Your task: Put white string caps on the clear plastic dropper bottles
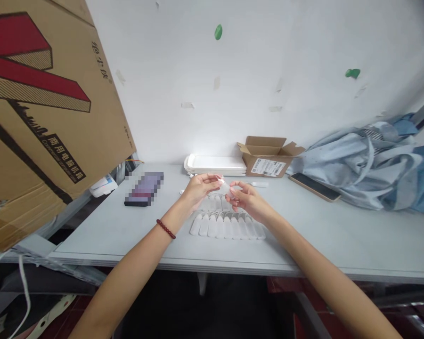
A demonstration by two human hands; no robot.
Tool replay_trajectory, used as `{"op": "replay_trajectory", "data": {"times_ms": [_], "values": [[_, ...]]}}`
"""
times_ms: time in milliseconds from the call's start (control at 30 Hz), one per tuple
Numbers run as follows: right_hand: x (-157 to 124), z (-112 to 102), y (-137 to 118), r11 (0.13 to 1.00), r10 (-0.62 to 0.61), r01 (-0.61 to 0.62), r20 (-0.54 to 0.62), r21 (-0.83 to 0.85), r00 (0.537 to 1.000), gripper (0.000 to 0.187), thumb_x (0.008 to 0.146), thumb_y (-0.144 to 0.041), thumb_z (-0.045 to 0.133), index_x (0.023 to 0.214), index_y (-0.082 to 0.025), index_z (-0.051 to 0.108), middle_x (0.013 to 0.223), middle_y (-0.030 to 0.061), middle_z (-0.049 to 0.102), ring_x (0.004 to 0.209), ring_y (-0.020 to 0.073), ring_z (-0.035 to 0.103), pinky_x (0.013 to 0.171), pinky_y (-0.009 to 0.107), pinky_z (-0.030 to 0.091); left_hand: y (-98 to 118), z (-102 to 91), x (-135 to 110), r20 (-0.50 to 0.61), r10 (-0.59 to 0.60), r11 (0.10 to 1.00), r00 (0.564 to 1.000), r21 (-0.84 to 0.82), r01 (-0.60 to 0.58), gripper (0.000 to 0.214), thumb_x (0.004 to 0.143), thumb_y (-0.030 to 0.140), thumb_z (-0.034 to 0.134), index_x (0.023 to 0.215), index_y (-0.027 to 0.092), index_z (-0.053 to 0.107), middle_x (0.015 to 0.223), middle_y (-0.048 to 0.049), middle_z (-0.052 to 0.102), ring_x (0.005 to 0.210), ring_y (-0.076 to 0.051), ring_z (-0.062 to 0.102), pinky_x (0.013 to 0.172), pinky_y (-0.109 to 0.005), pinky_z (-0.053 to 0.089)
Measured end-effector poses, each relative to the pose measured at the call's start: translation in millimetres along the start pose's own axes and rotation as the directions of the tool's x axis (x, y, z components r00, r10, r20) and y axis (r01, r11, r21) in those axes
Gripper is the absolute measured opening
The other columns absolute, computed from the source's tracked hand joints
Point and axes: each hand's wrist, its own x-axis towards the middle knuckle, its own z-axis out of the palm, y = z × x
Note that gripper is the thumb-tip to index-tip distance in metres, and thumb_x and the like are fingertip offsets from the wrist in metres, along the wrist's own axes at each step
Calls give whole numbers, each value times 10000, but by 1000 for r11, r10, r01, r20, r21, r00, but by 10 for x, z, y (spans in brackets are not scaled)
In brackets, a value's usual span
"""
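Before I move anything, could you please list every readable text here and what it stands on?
"商用电脑机箱": large brown cardboard box with red design.
"Commercial": same box; following words too blurred.
Stylised characters and tiny print, same box: unclear.
White paper label, small open brown cardboard box: too small.
Flat dark rectangular device: pixelated.

White piece (225, 187): partly covered by the fingers (242, 186); detail too small to resolve. Rear row of pieces (208, 203): partly hidden. Device (146, 188), counter's (346, 240) left edge: screen pixelated. Large carton (104, 122): cut off at left. Box label (268, 167): illegible.
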Motion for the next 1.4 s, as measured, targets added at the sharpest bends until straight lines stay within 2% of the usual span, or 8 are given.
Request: {"op": "replay_trajectory", "data": {"times_ms": [133,233,367,500,600,833,1133,1400], "values": [[-4,12,-18,1000,4,-4,-18,-27,1000,323,763,-385,667,939,-225,449,694,-7,607,518,86,392,496,244,371,-9,28,2,-65,25,994,998,111,-17,253,587,249,809,783,126,707,880,-54,663,771,-130,580,807,-318,449],[-4,12,-21,999,5,-6,-24,-49,1000,327,759,-393,667,938,-226,452,693,-9,609,512,85,392,496,246,372,-29,38,5,-76,34,994,996,105,-26,251,584,263,809,762,123,699,896,-57,661,763,-127,577,801,-318,453],[-4,-11,-8,999,0,0,-7,-46,1000,320,763,-405,661,936,-230,457,704,-8,611,519,87,402,503,250,377,-38,21,5,-32,5,1000,999,25,-4,279,605,214,793,852,121,705,841,-43,654,782,-122,584,836,-315,438],[-5,-22,-3,999,0,0,2,-37,1000,306,773,-390,655,942,-231,456,705,-6,614,517,87,399,500,250,378,-18,-5,1,21,-14,1000,1000,-27,15,309,621,148,775,920,128,704,929,-65,669,858,-132,595,878,-308,420],[-8,-13,-18,999,0,0,2,-36,1000,293,783,-377,648,942,-229,451,708,-2,615,512,84,395,493,245,374,-9,16,0,38,17,999,999,-36,-15,291,659,186,760,937,127,696,942,-72,668,866,-139,598,890,-323,423],[-22,-27,-59,999,3,-2,18,-52,1000,287,784,-383,647,938,-230,460,711,1,619,502,84,398,490,249,379,-52,108,-8,-74,74,995,994,70,-69,244,627,255,784,798,117,679,786,-25,633,736,-118,574,787,-308,452],[-23,-50,-43,998,-1,3,35,-58,999,282,791,-362,644,945,-227,452,720,5,621,500,81,400,487,247,380,9,6,0,62,-33,994,997,-103,39,279,607,80,763,874,123,694,915,-55,665,861,-125,592,883,-291,407],[-18,-28,-55,997,0,4,46,-82,999,298,788,-397,643,937,-227,449,701,0,625,488,81,414,487,248,389,-17,31,2,100,-27,998,995,-60,33,168,656,205,769,778,122,689,756,-7,612,755,-104,567,830,-292,417]]}}
